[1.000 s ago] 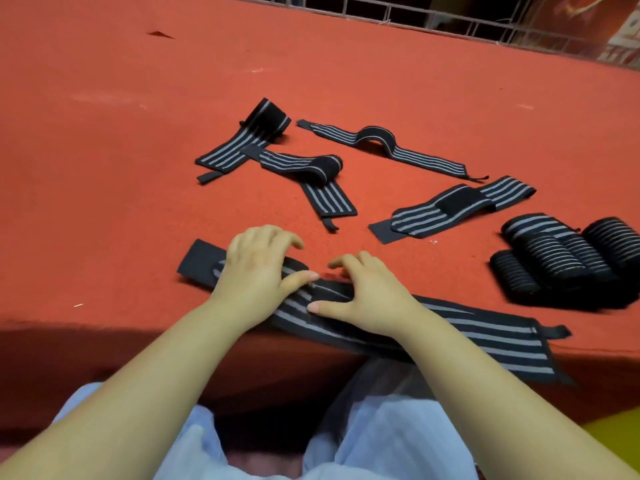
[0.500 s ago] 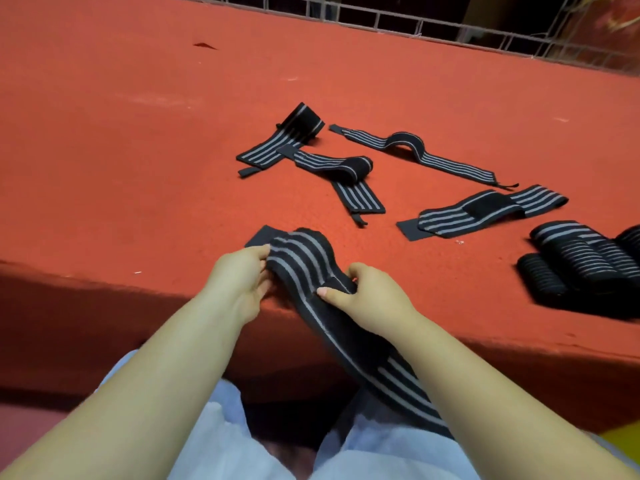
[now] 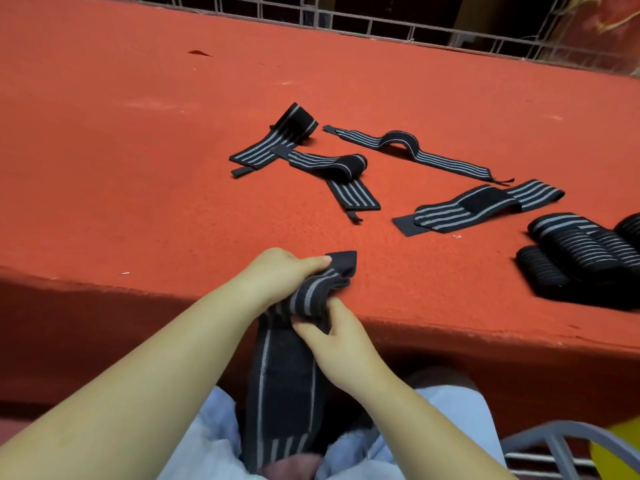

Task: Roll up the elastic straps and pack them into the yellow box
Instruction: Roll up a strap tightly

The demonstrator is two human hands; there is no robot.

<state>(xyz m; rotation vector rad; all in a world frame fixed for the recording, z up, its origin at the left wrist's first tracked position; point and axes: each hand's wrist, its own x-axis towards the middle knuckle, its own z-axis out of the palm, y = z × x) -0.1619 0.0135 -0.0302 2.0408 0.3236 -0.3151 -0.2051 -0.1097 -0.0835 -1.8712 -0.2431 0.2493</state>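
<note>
Two hands on one strap at the table edge: left hand pinches the top end, right hand grips the bunched part; tail hangs to lap. Risk: slack tail = loose, crooked roll. Four flat straps and finished rolls beyond. Yellow box w/ only a corner in view, contents hidden.

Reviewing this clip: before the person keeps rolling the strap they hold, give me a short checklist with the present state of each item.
1. Left hand grips the held strap at its bunched end: ok.
2. Right hand pinches the same strap: ok.
3. Roll started tight and even: not ok, bunched.
4. Strap's tail hangs off the table edge onto the lap: ok.
5. Rolled straps wait at right: ok.
6. Yellow box open and reachable: cannot tell, only a corner shows.
</note>
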